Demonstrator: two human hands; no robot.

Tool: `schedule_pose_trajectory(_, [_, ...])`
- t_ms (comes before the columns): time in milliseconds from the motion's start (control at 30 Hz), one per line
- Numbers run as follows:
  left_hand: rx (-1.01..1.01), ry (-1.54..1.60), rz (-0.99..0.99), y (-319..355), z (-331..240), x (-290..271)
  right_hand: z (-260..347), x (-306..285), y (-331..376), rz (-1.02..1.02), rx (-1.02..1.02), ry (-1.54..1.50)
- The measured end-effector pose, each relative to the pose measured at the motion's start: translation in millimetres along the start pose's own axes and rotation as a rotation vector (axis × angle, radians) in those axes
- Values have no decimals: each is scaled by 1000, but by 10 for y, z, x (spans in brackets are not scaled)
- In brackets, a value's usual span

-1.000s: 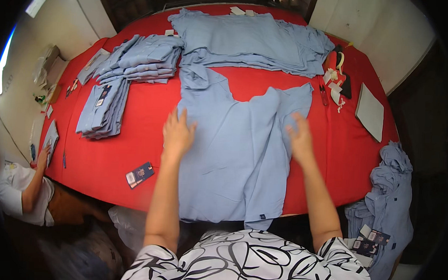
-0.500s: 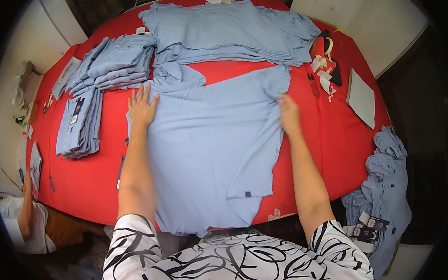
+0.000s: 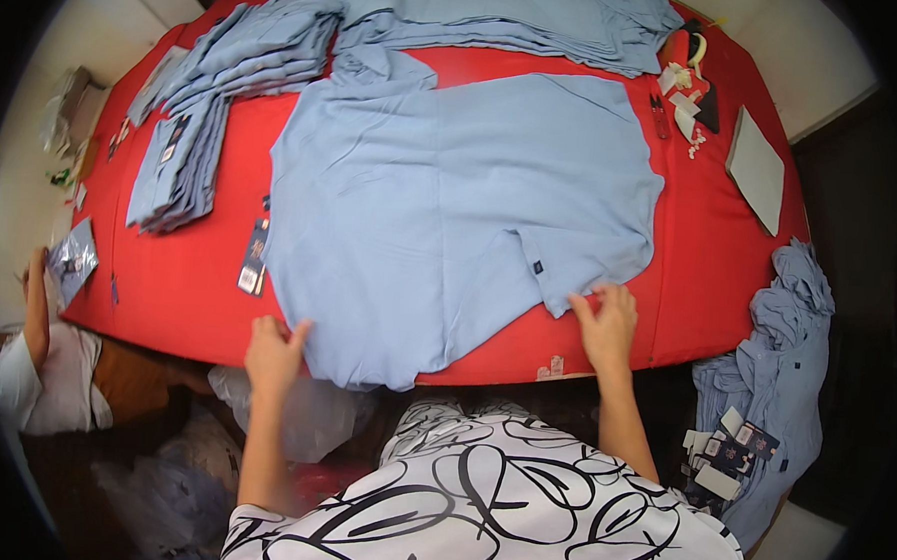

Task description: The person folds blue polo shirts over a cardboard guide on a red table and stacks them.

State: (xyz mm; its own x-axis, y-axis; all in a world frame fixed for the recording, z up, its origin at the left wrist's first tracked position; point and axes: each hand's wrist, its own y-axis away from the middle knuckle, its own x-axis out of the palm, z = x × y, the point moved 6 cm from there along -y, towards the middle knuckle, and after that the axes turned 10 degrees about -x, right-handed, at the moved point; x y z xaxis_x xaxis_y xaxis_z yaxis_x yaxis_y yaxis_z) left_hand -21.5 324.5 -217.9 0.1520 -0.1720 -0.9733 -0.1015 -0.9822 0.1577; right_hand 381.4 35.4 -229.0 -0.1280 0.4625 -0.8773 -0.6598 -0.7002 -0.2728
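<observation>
A light-blue shirt (image 3: 402, 198) lies spread across the red-covered table, with its front right corner folded over and a small dark label (image 3: 539, 268) showing there. My left hand (image 3: 275, 351) is at the table's front edge, beside the shirt's lower left edge, thumb and fingers apart. Close to the folded corner is my right hand (image 3: 610, 322); its thumb and fingers are spread around the fabric's edge, and I cannot tell whether they touch it. A dark hang tag (image 3: 254, 257) rests on the table along the shirt's left side.
Folded blue shirts (image 3: 258, 52) are stacked at the left, with another pile (image 3: 178, 163) nearer. Flat shirts (image 3: 500, 17) lie at the back. Snips (image 3: 659, 117) and a white board (image 3: 756, 171) are at right. More shirts (image 3: 796, 345) hang right. A co-worker (image 3: 49, 363) handles a plastic-wrapped packet.
Both hands have moved from the shirt's far part toward the front edge. The shirt's right side now lies spread wider, and the hang tag shows more. The whole view has shifted.
</observation>
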Motion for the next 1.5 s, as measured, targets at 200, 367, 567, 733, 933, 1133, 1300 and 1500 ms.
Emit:
schedule_pose_trajectory(200, [-71,1074,10,190,142,217,44,223,-270,244,148,-770])
schedule_pose_trajectory(367, [-88,1269,-93,421,468,-97,-418,-574,238,400,344,-1126])
schedule_pose_trajectory(567, [-90,366,-190,593,469,-193,-910,-1044,591,467,149,-162])
schedule_pose_trajectory(733, [324,145,-416,330,-238,12,-545,-554,143,-113,-152,-102])
schedule_pose_trajectory(933, [100,75,-351,-72,-324,167,-544,-242,-289,-119,-67,128])
schedule_pose_trajectory(1133, [489,406,-453,-1272,-1455,-93,-485,230,-2052,-267,-286,-93])
schedule_pose_trajectory(1300, [277,287,-491,-2358,-2185,-108,-487,799,-2980,-77,-190,286])
schedule_pose_trajectory(1500, [545,212,-261,-2911,-2386,-222,-363,878,-3072,62,-143,330])
